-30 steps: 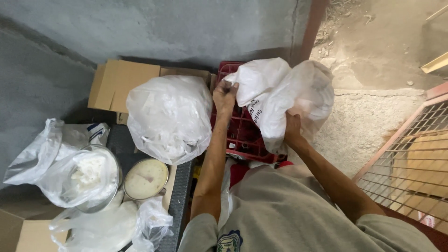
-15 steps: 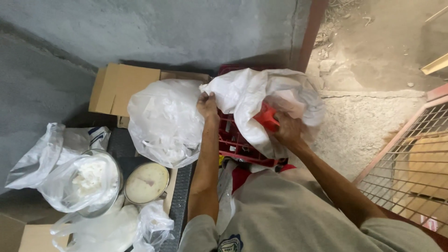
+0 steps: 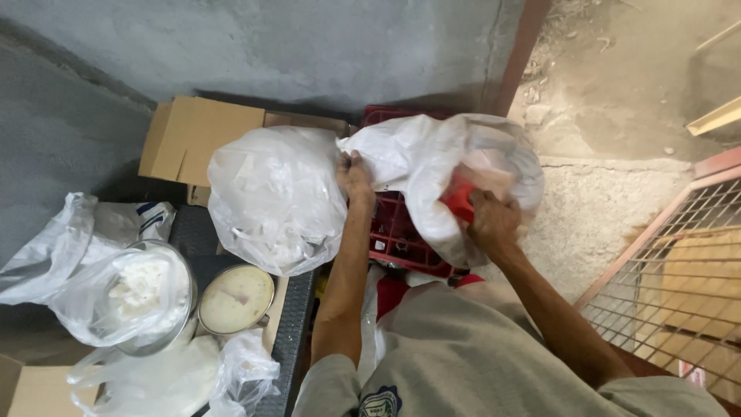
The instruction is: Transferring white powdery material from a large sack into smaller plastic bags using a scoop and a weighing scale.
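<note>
Lowering since a moment ago, the white plastic bag (image 3: pixel 432 166) now rests over the red crate (image 3: pixel 394 235), its mouth pinched by the left hand (image 3: pixel 353 174) while the right hand (image 3: pixel 490 220) grips a red object (image 3: pixel 461 199) inside, suggesting filling.

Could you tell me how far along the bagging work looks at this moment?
Already done, it seems: a filled white plastic bag sits beside the cardboard box. In hand: the left hand grips the rim of a second white bag over the red crate, while the right hand holds something red at its mouth. This bag looks slack and open, so it likely remains to be filled and closed.
</note>
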